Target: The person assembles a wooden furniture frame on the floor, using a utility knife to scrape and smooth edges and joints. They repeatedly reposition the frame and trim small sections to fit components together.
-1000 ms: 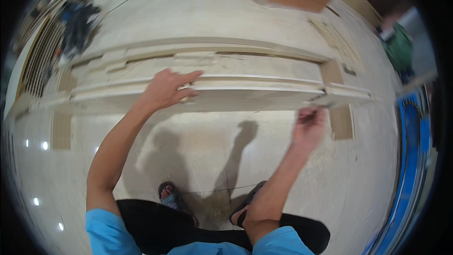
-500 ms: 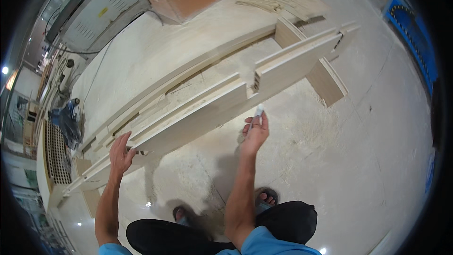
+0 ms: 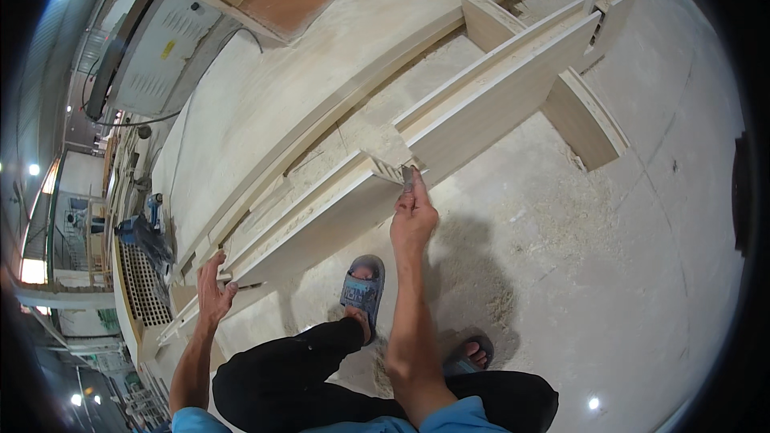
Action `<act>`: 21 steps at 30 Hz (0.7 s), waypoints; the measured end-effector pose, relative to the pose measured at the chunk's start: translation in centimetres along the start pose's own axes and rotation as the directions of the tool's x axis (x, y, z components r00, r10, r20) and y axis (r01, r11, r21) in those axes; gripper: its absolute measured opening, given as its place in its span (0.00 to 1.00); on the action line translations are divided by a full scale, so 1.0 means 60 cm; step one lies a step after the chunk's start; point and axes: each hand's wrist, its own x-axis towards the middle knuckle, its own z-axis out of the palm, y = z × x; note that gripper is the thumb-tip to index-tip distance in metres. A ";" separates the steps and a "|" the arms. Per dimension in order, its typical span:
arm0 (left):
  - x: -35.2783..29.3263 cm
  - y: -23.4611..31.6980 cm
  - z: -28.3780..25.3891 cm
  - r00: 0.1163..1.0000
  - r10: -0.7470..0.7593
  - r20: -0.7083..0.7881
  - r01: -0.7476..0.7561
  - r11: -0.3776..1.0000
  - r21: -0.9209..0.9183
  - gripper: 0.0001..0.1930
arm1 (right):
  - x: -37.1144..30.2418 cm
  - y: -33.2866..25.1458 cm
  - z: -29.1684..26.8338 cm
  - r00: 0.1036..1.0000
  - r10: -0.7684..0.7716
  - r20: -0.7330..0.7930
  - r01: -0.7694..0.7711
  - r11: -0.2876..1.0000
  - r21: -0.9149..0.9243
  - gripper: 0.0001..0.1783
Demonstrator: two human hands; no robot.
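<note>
On the dusty floor (image 3: 642,216) lies a long pale wood frame (image 3: 481,104), and the person crouches over it. The right hand (image 3: 414,216) is up at a notch in the front board (image 3: 321,220). Its fingers are pinched shut on a small thin tool (image 3: 407,177), and the tip touches the wood there. Half a second ago that hand was a bit away from the board, so it has now moved in to the notch. The left hand (image 3: 210,293) is open and rests flat on the far left end of the board. It sat there before too, so it keeps the board steady. The view has swung, so the frame now looks more tilted. To me this means work at the notch is starting. One sandal (image 3: 362,285) sits just under the board.
</note>
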 end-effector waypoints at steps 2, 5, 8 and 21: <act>0.051 0.052 -0.010 0.997 0.023 0.075 -0.015 0.994 -0.104 0.44 | 0.006 0.011 0.003 0.994 -0.106 0.001 0.106 0.988 -0.113 0.27; 0.136 0.149 -0.006 0.969 0.167 0.180 -0.134 0.974 -0.181 0.42 | 0.008 0.005 0.011 0.998 -0.060 -0.036 0.052 0.980 -0.193 0.28; 0.197 0.224 0.023 0.930 0.307 0.203 -0.284 0.949 -0.135 0.40 | -0.006 -0.039 0.030 0.980 -0.112 -0.163 0.108 0.994 -0.034 0.29; 0.232 0.294 0.047 0.976 0.186 0.110 -0.190 0.981 0.027 0.27 | -0.021 -0.051 0.029 0.985 0.114 -0.127 -0.108 0.993 0.055 0.27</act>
